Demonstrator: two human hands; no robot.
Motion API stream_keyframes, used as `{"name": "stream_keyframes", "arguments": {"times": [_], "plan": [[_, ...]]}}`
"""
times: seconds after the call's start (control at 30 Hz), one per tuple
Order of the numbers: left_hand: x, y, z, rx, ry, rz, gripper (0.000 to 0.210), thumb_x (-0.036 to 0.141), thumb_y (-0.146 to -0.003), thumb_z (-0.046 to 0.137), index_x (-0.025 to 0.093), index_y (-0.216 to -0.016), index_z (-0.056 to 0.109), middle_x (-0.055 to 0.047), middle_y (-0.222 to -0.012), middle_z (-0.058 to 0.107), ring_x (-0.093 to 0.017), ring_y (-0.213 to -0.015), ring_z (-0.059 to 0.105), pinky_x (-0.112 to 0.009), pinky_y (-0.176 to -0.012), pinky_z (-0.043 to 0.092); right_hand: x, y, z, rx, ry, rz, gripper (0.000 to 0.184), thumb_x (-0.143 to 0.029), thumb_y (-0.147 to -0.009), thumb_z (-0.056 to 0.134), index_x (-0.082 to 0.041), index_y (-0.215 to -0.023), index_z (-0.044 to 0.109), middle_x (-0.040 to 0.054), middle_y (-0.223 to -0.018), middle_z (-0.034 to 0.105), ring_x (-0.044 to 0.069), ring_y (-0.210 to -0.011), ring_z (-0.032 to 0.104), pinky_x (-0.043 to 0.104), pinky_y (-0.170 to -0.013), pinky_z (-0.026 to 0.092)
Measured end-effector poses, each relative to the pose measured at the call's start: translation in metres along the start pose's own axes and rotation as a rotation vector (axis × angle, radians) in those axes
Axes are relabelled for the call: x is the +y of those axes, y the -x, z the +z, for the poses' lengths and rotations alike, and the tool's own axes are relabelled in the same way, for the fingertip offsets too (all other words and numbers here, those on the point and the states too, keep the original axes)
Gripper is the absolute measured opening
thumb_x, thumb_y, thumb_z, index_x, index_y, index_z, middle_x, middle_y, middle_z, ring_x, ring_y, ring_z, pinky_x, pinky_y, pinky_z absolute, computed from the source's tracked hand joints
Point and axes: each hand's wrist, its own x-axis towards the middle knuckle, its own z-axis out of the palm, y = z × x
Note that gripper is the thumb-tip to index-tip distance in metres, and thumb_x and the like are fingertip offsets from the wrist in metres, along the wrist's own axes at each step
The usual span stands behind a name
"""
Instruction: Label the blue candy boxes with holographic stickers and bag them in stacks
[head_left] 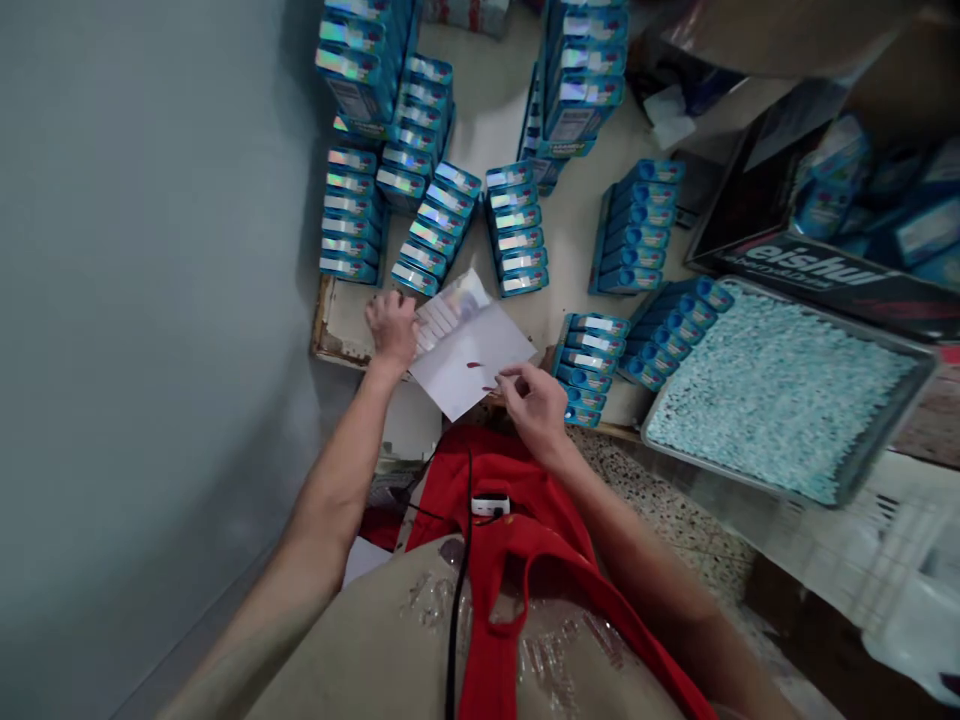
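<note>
My sheet lies between my two hands, at the near edge of the table, with its near corner pointing down toward my body. From my right hand it stretches leftward, and the lower red mark is just beside those fingertips, so that hand is nearer to it. My right thumb and forefinger come close together at the sheet's lower right edge; I cannot tell whether paper is caught between them. My left hand curls its fingers at the left edge, by the shiny printed strip, its grip partly hidden. The white part's long axis slants from lower left to upper right, along the strip, its upper right end pointing toward the blue boxes
</note>
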Motion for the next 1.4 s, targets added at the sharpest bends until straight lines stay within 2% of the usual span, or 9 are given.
{"name": "stream_keyframes", "arguments": {"times": [0.07, 0.1, 0.17, 0.27, 0.37, 0.6, 0.97, 1.3, 1.4], "plan": [[0.017, 0.019, 0.004, 0.096, 0.087, -0.022, 0.025, 0.032, -0.089, 0.074, 0.02, -0.11, 0.077, -0.018, -0.124, 0.071, -0.035, -0.121, 0.06, -0.046, -0.109, 0.041, 0.004, 0.01, -0.014, -0.004, -0.162, 0.164, 0.026, -0.046, -0.095, 0.061, -0.023, -0.093, 0.073, -0.0017, -0.066, 0.061, 0.018, -0.064, 0.055, 0.03, -0.064, 0.04], [0.026, 0.03, 0.006, 0.055, 0.198, -0.051, 0.026, 0.037, -0.092, 0.073, 0.019, -0.11, 0.077, -0.017, -0.121, 0.072, -0.032, -0.117, 0.062, -0.044, -0.108, 0.044, 0.005, 0.013, -0.021, 0.001, -0.224, 0.22, 0.027, -0.048, -0.093, 0.061, -0.023, -0.09, 0.072, -0.0021, -0.065, 0.06, 0.017, -0.063, 0.054, 0.029, -0.063, 0.04], [0.044, 0.052, 0.012, -0.185, 0.508, -0.125, 0.036, 0.051, -0.092, 0.072, 0.017, -0.105, 0.078, -0.014, -0.106, 0.076, -0.025, -0.098, 0.068, -0.038, -0.097, 0.052, 0.006, 0.019, -0.032, 0.028, -0.297, 0.284, 0.029, -0.05, -0.089, 0.063, -0.023, -0.085, 0.071, -0.0026, -0.064, 0.058, 0.016, -0.061, 0.051, 0.028, -0.061, 0.039], [0.066, 0.078, 0.027, -0.579, 0.862, -0.187, 0.055, 0.059, -0.071, 0.087, 0.014, -0.101, 0.078, -0.01, -0.092, 0.077, -0.019, -0.083, 0.068, -0.03, -0.082, 0.055, 0.008, 0.026, -0.044, 0.055, -0.339, 0.334, 0.03, -0.051, -0.085, 0.064, -0.022, -0.081, 0.071, -0.0036, -0.06, 0.054, 0.015, -0.058, 0.046, 0.027, -0.058, 0.037], [0.081, 0.093, 0.044, -0.671, 0.842, -0.192, 0.046, 0.049, -0.059, 0.093, 0.014, -0.087, 0.079, -0.006, -0.081, 0.075, -0.014, -0.072, 0.063, -0.024, -0.07, 0.05, 0.017, 0.035, -0.051, 0.07, -0.373, 0.38, 0.03, -0.05, -0.084, 0.066, -0.021, -0.082, 0.072, -0.0031, -0.062, 0.057, 0.015, -0.058, 0.048, 0.027, -0.059, 0.039], [0.106, 0.107, 0.071, -0.85, 0.68, -0.083, 0.035, 0.052, -0.073, 0.08, 0.018, -0.075, 0.08, -0.001, -0.066, 0.07, -0.013, -0.06, 0.056, -0.024, -0.058, 0.04, 0.069, 0.052, -0.055, 0.172, -0.37, 0.573, 0.044, -0.063, -0.081, 0.067, -0.02, -0.083, 0.076, -0.0017, -0.059, 0.06, 0.017, -0.055, 0.056, 0.027, -0.057, 0.041], [0.162, 0.071, 0.109, -0.638, 0.449, 0.028, 0.02, 0.039, -0.081, 0.08, 0.02, -0.074, 0.081, -0.003, -0.069, 0.074, -0.017, -0.067, 0.062, -0.027, -0.063, 0.041, 0.117, 0.007, -0.063, 0.328, -0.215, 0.576, 0.043, -0.058, -0.086, 0.068, -0.017, -0.087, 0.079, 0.0032, -0.065, 0.067, 0.022, -0.062, 0.063, 0.033, -0.061, 0.047], [0.159, 0.067, 0.128, -0.64, 0.494, -0.05, 0.021, 0.039, -0.079, 0.081, 0.019, -0.073, 0.078, -0.002, -0.067, 0.071, -0.016, -0.066, 0.061, -0.026, -0.063, 0.041, 0.125, -0.009, -0.061, 0.256, -0.068, 0.621, 0.034, -0.052, -0.086, 0.068, -0.019, -0.087, 0.078, -0.0002, -0.062, 0.062, 0.019, -0.058, 0.056, 0.032, -0.064, 0.043], [0.158, 0.071, 0.142, -0.643, 0.597, -0.136, 0.019, 0.036, -0.078, 0.083, 0.018, -0.076, 0.078, -0.002, -0.07, 0.072, -0.015, -0.067, 0.06, -0.025, -0.063, 0.043, 0.131, -0.01, -0.057, 0.338, -0.071, 0.671, 0.038, -0.053, -0.079, 0.078, -0.018, -0.094, 0.073, 0.0002, -0.067, 0.064, 0.02, -0.065, 0.06, 0.032, -0.066, 0.046]]}}
